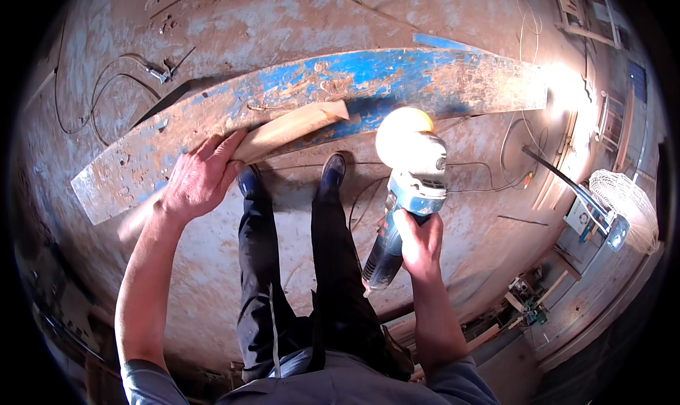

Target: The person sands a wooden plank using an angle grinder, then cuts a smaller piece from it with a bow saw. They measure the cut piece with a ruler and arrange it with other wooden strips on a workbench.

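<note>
My left hand (198,175) grips a pale wooden piece (283,129) that lies along a long, worn plank with peeling blue paint (297,79). Its fingers wrap over the piece's left part. My right hand (418,238) is closed around the body of a teal and black angle grinder (418,185). The grinder's round yellow-white disc (404,129) is just right of the wooden piece, over the plank's near edge. Whether the disc is spinning I cannot tell.
My legs stand on a dusty floor (276,33). Hoses with a metal fitting (159,72) lie at upper left, and cords run near my feet. At right are a pedestal fan (623,207) and wooden lengths (605,129). Tools and offcuts (531,302) lie at lower right.
</note>
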`<state>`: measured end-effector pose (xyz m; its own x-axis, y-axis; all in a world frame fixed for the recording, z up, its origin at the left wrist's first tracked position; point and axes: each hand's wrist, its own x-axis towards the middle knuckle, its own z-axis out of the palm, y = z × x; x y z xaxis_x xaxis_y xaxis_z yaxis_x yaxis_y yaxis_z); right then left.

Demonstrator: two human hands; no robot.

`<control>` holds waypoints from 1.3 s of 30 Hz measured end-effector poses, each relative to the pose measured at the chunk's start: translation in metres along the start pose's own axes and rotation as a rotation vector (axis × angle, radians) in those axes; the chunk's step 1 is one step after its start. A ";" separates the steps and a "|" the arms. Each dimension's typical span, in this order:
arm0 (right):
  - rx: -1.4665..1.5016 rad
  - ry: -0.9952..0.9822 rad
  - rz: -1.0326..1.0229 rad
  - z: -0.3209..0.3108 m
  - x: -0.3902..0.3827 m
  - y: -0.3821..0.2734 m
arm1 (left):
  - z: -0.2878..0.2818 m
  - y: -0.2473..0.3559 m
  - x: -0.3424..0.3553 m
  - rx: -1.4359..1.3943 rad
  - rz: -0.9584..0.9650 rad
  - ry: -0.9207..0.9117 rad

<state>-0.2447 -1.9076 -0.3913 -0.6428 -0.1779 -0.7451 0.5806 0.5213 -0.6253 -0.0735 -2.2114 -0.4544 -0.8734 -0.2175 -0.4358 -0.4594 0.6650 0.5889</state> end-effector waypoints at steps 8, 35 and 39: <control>-0.118 -0.171 -0.092 0.015 -0.006 0.003 | 0.010 0.005 -0.004 0.050 -0.179 -0.117; -0.135 -0.227 -0.023 0.034 0.002 0.009 | 0.031 0.004 -0.007 0.184 -0.158 0.001; -0.260 -0.270 -0.117 0.045 0.000 0.009 | 0.030 0.006 -0.007 0.195 -0.174 -0.023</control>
<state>-0.2168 -1.9401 -0.4070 -0.5228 -0.4435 -0.7280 0.3431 0.6723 -0.6559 -0.0654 -2.1846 -0.4686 -0.7790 -0.3257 -0.5359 -0.5605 0.7448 0.3620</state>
